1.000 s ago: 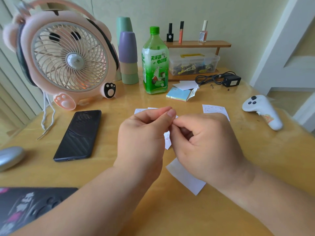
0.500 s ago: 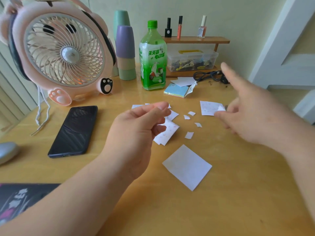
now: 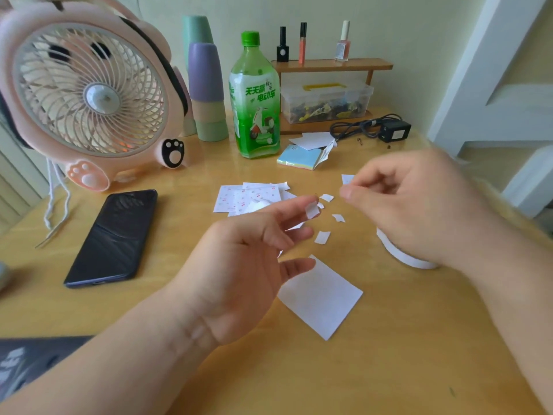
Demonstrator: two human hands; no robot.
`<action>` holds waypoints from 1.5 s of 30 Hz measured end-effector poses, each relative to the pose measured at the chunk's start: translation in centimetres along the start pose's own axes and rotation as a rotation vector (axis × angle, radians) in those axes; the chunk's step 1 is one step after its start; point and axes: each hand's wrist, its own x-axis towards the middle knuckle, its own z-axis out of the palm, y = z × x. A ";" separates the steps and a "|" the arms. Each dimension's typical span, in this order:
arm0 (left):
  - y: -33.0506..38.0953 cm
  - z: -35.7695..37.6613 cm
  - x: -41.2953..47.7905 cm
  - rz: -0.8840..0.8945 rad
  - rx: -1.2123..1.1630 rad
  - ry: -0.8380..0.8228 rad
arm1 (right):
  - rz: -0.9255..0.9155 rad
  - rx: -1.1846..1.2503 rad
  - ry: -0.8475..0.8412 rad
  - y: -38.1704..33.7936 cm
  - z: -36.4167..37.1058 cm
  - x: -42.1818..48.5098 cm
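My left hand [image 3: 254, 259] hovers over the wooden table [image 3: 389, 354] with its fingers spread and relaxed. A small white paper scrap [image 3: 311, 210] clings to its index fingertip. My right hand [image 3: 419, 205] is blurred, with curled fingers and its thumb and index tips close together, just right of that scrap. A white curved object like a tape roll [image 3: 401, 256] shows under it; whether the hand holds it I cannot tell. Torn scraps [image 3: 322, 237] lie between the hands. Cherry-patterned sheets [image 3: 248, 197] lie behind them, and a plain white paper square [image 3: 323, 298] lies in front.
A pink fan [image 3: 89, 94] stands at the back left, with a black phone [image 3: 113, 238] in front of it. Stacked cups [image 3: 206, 91], a green bottle [image 3: 254, 97], sticky notes [image 3: 302, 157], a small shelf [image 3: 329, 65] over a plastic box [image 3: 326, 100], and a power adapter [image 3: 392, 130] line the back.
The hands came apart. My right hand swung out to the right and came back toward the left. My left hand opened; the patterned piece is out of its fingers.
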 end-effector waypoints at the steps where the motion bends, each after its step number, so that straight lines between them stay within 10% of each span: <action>1: -0.1 -0.1 0.0 0.009 0.003 -0.023 | -0.006 0.167 -0.033 -0.8 0.6 -0.5; 12: -0.5 -0.3 0.1 0.179 0.075 -0.092 | 0.160 0.693 -0.117 -1.6 3.6 -1.6; 45: -0.8 -0.4 0.5 0.196 0.059 -0.043 | 0.165 0.715 -0.032 -1.9 4.4 -1.6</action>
